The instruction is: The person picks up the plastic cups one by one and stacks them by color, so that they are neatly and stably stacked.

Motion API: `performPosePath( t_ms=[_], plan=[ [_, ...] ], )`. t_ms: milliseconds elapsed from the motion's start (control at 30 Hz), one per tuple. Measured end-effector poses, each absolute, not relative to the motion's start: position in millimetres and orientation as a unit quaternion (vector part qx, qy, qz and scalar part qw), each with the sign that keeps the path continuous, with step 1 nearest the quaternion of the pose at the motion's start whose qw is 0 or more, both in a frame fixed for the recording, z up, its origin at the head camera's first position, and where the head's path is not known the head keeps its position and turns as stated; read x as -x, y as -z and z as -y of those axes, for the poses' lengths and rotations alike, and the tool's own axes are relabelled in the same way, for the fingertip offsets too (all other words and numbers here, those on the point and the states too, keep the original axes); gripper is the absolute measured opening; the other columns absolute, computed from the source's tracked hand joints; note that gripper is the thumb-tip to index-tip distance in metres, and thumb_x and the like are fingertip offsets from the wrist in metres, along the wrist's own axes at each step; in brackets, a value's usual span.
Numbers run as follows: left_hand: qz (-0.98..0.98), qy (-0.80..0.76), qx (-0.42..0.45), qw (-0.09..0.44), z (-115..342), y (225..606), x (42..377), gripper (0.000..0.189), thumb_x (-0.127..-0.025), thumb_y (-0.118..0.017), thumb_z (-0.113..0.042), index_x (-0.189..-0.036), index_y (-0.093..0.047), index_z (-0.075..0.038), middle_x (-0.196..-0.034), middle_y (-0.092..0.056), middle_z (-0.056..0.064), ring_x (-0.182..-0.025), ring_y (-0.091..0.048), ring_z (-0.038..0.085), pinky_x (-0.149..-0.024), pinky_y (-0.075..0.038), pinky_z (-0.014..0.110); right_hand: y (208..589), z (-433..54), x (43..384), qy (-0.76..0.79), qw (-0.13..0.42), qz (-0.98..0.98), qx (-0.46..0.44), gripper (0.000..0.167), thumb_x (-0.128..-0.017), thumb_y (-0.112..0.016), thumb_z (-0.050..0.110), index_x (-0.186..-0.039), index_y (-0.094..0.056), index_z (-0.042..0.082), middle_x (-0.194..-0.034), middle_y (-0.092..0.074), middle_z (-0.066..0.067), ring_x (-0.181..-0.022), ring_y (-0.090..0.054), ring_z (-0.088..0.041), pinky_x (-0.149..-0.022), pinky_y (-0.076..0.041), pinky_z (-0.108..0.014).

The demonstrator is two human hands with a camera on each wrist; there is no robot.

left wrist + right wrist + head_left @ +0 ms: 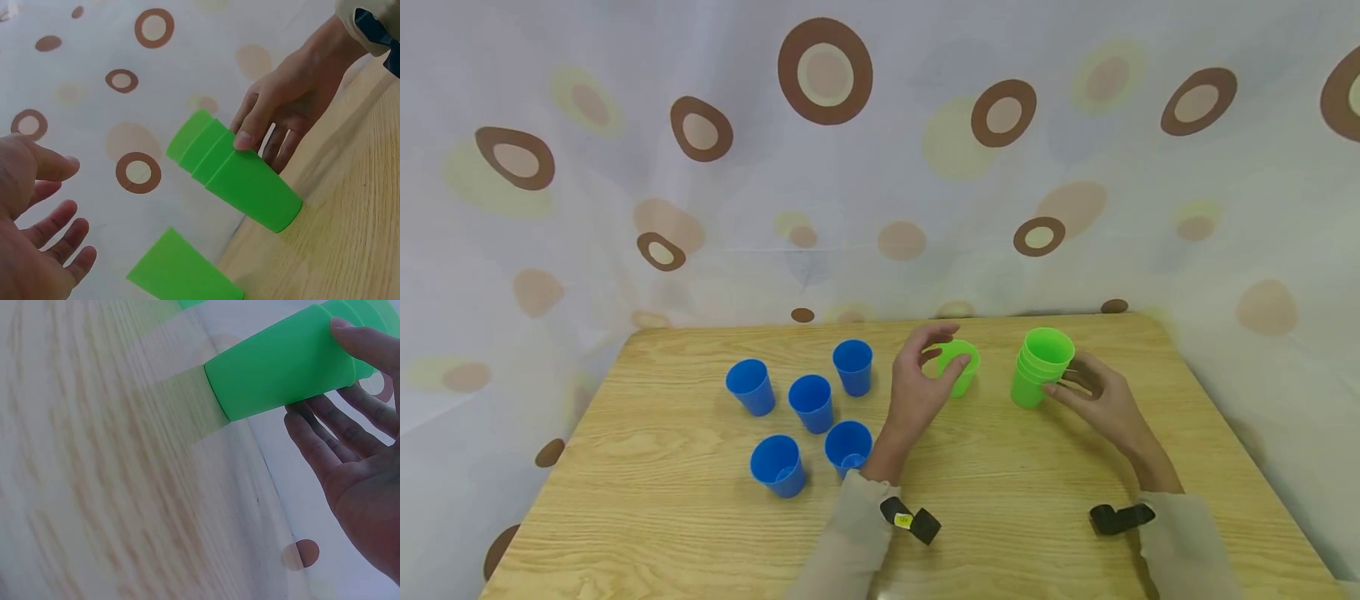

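Observation:
Several nested green cups form a stack [1032,385] upright on the right part of the table. My right hand [1101,398] holds this stack from its right side, with the thumb [365,345] on the near wall and fingers around the other side. A single green cup [961,382] stands to the left of the stack. Beside it is my left hand [917,385], thumb and fingers spread and curved. In the left wrist view a gap shows between the left hand [37,231] and the single cup [184,269]; nothing is in that hand.
Several blue cups stand apart and upright on the left half of the table, one [848,450] close to my left forearm and another [853,368] farther back. Behind the wooden table [685,517] hangs a patterned curtain [850,183].

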State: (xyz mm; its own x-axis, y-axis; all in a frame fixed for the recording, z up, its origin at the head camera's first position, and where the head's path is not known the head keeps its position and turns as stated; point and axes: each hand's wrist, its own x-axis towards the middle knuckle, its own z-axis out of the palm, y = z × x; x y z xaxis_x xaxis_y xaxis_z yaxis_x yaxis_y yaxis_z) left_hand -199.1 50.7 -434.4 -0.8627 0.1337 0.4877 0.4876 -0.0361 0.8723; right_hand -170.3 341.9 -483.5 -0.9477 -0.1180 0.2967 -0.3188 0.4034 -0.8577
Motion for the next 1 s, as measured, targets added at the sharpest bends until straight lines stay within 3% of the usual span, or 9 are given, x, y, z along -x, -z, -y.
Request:
performPosePath(
  t_ms=[433,667,1000],
  plan=[
    [0.754,0.620,0.171,0.134,-65.8,459.9,199.7,0.055,-0.090,-0.080,-0.012,-0.140,-0.056,-0.005,-0.137,-0.053,0.014,-0.128,-0.051,0.039,-0.100,-0.046,0.061,484.0,-342.4,170.4,-0.545,0.087,0.823,-0.132,0.057,-0.096,-0.071,0.001,-0.149,-0.050,0.005,-0.142,-0.056,-0.009,-0.122,-0.059,-0.007,-0.098,-0.049,-0.017],
    [0.759,0.620,0.142,0.140,-70.7,468.7,201.0,0.057,-0.089,-0.080,-0.009,-0.140,-0.055,-0.003,-0.137,-0.050,0.016,-0.129,-0.050,0.036,-0.102,-0.047,0.059,483.4,-342.3,171.6,-0.532,0.097,0.831,-0.133,0.057,-0.095,-0.072,0.001,-0.148,-0.051,0.006,-0.140,-0.058,-0.002,-0.121,-0.059,-0.006,-0.100,-0.048,-0.017],
    [0.765,0.625,0.110,0.110,-72.8,480.7,202.5,0.063,-0.087,-0.082,-0.012,-0.143,-0.052,-0.003,-0.133,-0.054,0.017,-0.121,-0.055,0.034,-0.098,-0.049,0.056,483.1,-341.9,170.2,-0.543,0.087,0.825,-0.131,0.057,-0.096,-0.071,0.002,-0.149,-0.050,0.006,-0.143,-0.055,-0.016,-0.121,-0.059,-0.007,-0.099,-0.049,-0.017]
  ],
)
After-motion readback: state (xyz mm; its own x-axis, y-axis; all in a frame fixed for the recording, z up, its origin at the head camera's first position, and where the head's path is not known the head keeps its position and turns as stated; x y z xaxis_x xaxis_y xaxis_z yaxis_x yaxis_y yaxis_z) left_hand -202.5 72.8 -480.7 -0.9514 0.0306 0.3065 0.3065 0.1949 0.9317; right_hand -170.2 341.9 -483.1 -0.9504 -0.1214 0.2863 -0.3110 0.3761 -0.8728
